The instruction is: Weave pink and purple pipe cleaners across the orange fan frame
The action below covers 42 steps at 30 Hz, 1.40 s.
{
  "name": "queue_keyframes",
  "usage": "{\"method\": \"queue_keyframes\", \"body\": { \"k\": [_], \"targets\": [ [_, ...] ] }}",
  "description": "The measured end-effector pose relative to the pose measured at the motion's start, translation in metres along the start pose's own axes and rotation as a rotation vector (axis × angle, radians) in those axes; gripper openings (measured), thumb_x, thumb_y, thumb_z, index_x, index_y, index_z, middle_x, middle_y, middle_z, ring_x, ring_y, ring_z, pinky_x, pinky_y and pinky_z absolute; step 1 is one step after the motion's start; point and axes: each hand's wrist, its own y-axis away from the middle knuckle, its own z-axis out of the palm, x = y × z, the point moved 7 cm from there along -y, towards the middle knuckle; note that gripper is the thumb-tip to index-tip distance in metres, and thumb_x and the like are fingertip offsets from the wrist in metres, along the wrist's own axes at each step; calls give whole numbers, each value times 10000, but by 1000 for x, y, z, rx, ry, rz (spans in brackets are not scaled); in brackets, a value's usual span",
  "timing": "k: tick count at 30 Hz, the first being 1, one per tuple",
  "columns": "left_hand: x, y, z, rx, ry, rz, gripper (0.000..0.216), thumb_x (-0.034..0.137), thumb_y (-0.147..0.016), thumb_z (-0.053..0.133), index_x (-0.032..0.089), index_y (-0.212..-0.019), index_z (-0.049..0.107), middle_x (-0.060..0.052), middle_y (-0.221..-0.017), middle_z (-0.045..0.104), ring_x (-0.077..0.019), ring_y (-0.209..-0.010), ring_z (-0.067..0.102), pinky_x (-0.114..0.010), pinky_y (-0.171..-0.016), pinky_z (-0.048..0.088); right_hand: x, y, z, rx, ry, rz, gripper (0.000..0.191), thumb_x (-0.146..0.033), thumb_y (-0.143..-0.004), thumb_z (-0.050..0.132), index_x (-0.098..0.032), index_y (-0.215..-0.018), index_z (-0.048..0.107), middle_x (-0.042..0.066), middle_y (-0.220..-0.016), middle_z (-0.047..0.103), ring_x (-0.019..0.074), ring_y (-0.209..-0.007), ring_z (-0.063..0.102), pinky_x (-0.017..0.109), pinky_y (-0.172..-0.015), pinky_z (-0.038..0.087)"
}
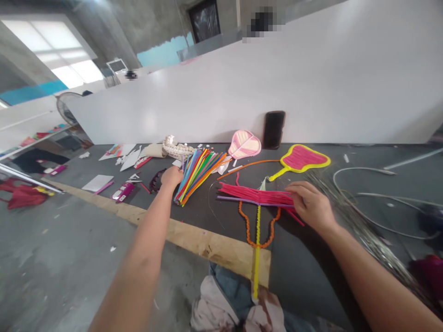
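My left hand (171,177) reaches out to the near end of a fanned bundle of multicoloured pipe cleaners (197,173), fingers curled at its edge. Whether it grips any strand is hidden. My right hand (309,203) rests with bent fingers on a bunch of pink pipe cleaners (254,194) laid across an orange looped frame (258,226) with a yellow stem (256,258). A finished fan shape, pink with a yellow border (302,159), lies beyond.
A pale pink leaf shape (244,144) and a dark phone (273,129) lean on the white partition (311,83). Wires (363,184), paper scraps (121,154), a pink packet (122,191) and a wooden table edge (194,240) surround them. Cloth (221,309) lies below.
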Motion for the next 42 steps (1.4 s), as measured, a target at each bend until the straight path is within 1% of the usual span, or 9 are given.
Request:
{"method": "queue_keyframes", "body": {
  "k": [6,9,16,22,25,30,36,39,42],
  "targets": [
    [-11,-8,7,-53,211,-13,346,368,-901,635,173,-1184,598,-66,-1175,620,-227,-1046,625,-394,-856,548,-4,0,1,-3,0,-27,258,-99,-857,464,-221,-886,689,54,-918,715,174,-823,702,278,-731,579],
    [-13,-6,4,47,389,-26,283,361,-928,592,150,-1115,613,-67,-1083,650,-191,-952,646,-375,-823,554,-3,2,3,-8,-5,-21,264,-97,-850,462,-221,-885,693,55,-929,716,175,-821,702,286,-738,582],
    [-4,3,-29,340,893,18,280,236,-1000,174,192,-1100,431,-4,-778,620,-92,-609,618,-213,-621,522,-1,3,5,-34,-12,10,251,-113,-864,468,-227,-887,691,54,-929,717,178,-824,702,302,-746,584],
    [24,16,-53,288,1053,192,166,371,-955,382,225,-917,449,70,-590,478,-76,-396,395,-198,-454,403,-2,2,5,-35,-32,18,279,-98,-847,466,-230,-902,706,52,-945,717,180,-847,703,308,-774,588],
    [42,27,-60,212,1045,290,150,357,-937,428,227,-915,501,73,-578,456,-76,-399,363,-203,-471,400,-3,2,4,-25,-32,4,282,-92,-848,461,-221,-899,707,59,-941,716,181,-855,702,303,-780,585],
    [63,49,-69,35,942,421,70,242,-787,634,193,-799,586,38,-599,556,-100,-480,475,-205,-496,413,-4,2,4,-24,-20,-3,289,-89,-851,450,-219,-900,703,61,-954,719,175,-851,704,294,-765,585],
    [71,69,-102,205,1055,486,166,353,-920,461,207,-886,535,19,-634,569,-90,-453,402,-200,-473,374,-5,0,2,-17,-30,13,283,-110,-858,447,-231,-902,700,58,-953,714,178,-848,696,309,-765,581],
    [99,103,-75,100,573,571,198,367,-892,513,200,-866,618,25,-610,601,-118,-506,489,-217,-519,392,-13,-3,-8,59,-17,-2,287,-118,-875,446,-242,-948,695,66,-959,712,195,-873,686,344,-789,571],
    [134,156,-29,-13,214,779,203,339,-917,501,229,-903,671,-5,-809,721,-177,-731,652,-255,-653,452,-36,-7,-19,115,13,-100,273,-122,-888,483,-266,-1006,682,59,-968,724,206,-895,671,378,-813,549]
  ]
}}
